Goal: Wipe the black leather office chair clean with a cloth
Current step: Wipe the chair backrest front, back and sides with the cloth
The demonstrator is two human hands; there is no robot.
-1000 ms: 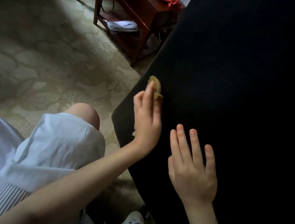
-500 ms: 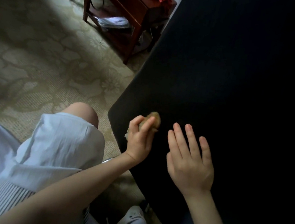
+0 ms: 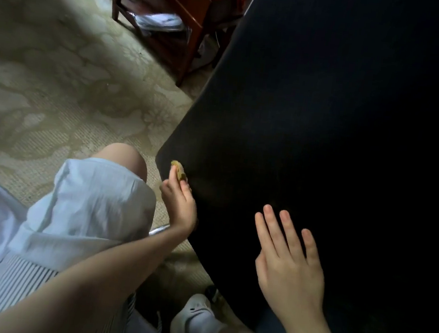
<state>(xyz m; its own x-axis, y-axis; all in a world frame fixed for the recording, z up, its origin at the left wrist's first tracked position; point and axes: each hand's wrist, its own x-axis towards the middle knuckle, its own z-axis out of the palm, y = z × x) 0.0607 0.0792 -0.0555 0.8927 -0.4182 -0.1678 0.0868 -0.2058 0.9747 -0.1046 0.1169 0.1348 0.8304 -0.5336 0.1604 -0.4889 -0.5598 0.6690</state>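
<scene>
The right hand (image 3: 288, 259) lies flat, fingers straight, on the black chair (image 3: 328, 110). Farther out, the left hand (image 3: 181, 203) pinches a small yellowish cloth (image 3: 179, 170) that juts above its fingertips, against the chair's left edge. A wooden table (image 3: 193, 1) stands beyond.

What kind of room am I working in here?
Probably a room in a home, perhaps a study or living room: floral patterned carpet, a dark wooden side table with clutter on its shelf, and the black chair.
</scene>
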